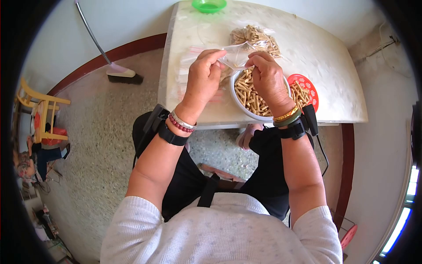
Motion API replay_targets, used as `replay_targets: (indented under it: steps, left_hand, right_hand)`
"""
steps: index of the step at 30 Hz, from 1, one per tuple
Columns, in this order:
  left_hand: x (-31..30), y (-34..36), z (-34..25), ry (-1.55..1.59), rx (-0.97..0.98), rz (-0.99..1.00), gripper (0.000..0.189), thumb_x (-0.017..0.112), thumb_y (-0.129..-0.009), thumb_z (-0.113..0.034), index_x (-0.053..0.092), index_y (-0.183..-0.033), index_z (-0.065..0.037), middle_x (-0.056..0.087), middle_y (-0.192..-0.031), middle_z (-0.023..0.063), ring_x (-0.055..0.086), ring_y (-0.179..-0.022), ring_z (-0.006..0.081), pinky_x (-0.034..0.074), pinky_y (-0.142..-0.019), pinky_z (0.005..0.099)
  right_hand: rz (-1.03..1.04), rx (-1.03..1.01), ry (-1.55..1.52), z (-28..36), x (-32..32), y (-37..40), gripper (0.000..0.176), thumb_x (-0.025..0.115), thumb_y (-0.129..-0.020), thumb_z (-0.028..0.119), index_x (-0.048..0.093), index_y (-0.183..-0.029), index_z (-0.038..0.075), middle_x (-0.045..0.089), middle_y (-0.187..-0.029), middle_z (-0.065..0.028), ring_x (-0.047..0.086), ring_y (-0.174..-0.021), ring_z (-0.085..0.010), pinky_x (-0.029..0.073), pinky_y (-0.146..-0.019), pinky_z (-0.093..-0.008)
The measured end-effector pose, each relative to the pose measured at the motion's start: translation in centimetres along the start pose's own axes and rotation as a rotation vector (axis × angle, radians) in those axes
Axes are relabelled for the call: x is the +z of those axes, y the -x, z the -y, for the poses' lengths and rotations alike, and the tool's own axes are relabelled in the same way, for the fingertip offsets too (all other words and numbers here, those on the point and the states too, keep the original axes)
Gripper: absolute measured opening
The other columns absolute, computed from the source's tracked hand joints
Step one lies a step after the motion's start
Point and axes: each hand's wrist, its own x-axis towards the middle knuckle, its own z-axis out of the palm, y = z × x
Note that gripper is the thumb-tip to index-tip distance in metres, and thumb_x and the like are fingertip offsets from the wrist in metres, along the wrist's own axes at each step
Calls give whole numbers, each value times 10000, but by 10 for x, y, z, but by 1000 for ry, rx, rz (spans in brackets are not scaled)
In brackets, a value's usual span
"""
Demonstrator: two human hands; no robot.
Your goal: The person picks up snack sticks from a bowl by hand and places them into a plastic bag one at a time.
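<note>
A clear plastic bag (238,55) is stretched between my two hands above the table. My left hand (205,74) pinches one side of it with thumb and fingers. On the other side, my right hand (268,78) grips the bag with curled fingers, over a white bowl (233,93) filled with short tan sticks (249,97). Beside my left hand lie flat clear bags with red lines (183,75), partly hidden by that hand. Beyond my hands is a clear bag packed with similar sticks (255,38). A red basket (312,90) with more sticks stands right of the bowl.
The pale table (325,57) has a green bowl (209,5) at its far edge. A broom (118,74) leans on the wall at left. A wooden chair (44,105) and another person (44,158) are at far left. Walls stand behind and right of the table.
</note>
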Motion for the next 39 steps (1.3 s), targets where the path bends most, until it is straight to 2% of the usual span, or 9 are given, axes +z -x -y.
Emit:
replay_targets:
  steps: [5, 7, 13, 19, 22, 25, 27, 31, 39]
  left_hand:
    - [13, 12, 4, -106, 79, 101, 350, 460, -858, 98, 628, -1143, -16, 623, -1130, 113, 624, -800, 149, 520, -751, 259]
    - [14, 15, 1, -116, 52, 128, 346, 459, -860, 98, 628, -1137, -21, 621, -1120, 116, 625, -803, 161, 523, -747, 270]
    - [17, 19, -5, -201, 161, 109, 377, 449, -824, 128, 637, -1101, -46, 605, -1104, 128, 624, -886, 226, 520, -789, 306]
    - [21, 22, -8, -220, 170, 125, 396, 444, -800, 145, 633, -1092, -44, 591, -1126, 124, 618, -925, 236, 509, -811, 312]
    - [19, 25, -14, -222, 198, 117, 407, 435, -797, 148, 633, -1095, -47, 582, -1138, 126, 619, -915, 237, 508, -803, 313]
    - [18, 28, -26, -249, 234, 81, 409, 429, -795, 150, 633, -1092, -42, 576, -1148, 130, 621, -916, 241, 506, -792, 316]
    - [17, 32, -39, -149, 261, 47, 384, 469, -730, 145, 622, -1038, -25, 577, -1095, 147, 582, -1002, 336, 489, -848, 382]
    - [23, 48, -56, -52, 413, 151, 337, 454, -799, 120, 644, -1037, -23, 588, -1104, 144, 621, -940, 261, 508, -792, 320]
    - [35, 66, -51, 14, 391, 316, 329, 479, -784, 135, 637, -1032, -14, 590, -1097, 141, 623, -817, 220, 527, -723, 294]
  right_hand:
    - [124, 76, 43, -11, -13, 11, 170, 498, -769, -92, 632, -827, -6, 651, -933, -151, 645, -879, -316, 518, -788, -349]
    - [130, 67, -28, -12, -19, 13, 155, 528, -781, -54, 647, -839, 27, 644, -870, -151, 626, -831, -352, 515, -741, -395]
    - [7, 349, -112, -21, -45, 26, 196, 561, -871, 58, 657, -1042, 46, 693, -929, -129, 673, -832, -258, 527, -762, -334]
    - [61, 529, 135, -54, -70, 49, 230, 601, -863, 143, 658, -1062, 44, 695, -885, -129, 673, -801, -247, 528, -728, -343]
    - [112, 632, 238, -62, -80, 56, 217, 618, -840, 123, 662, -1019, 9, 689, -824, -102, 644, -742, -148, 513, -711, -285]
    - [141, 654, 207, -67, -83, 61, 216, 619, -830, 151, 667, -1008, 39, 692, -851, -134, 671, -786, -254, 521, -705, -363]
    - [158, 668, 219, -68, -82, 63, 199, 624, -820, 145, 668, -987, 47, 690, -834, -126, 670, -778, -255, 520, -707, -359]
    - [248, 610, 223, -63, -70, 60, 175, 627, -808, 135, 665, -963, 64, 679, -823, -120, 661, -788, -272, 519, -717, -367]
    - [317, 376, 316, -62, -34, 51, 180, 636, -794, 161, 653, -956, 85, 632, -941, -137, 619, -909, -329, 503, -788, -427]
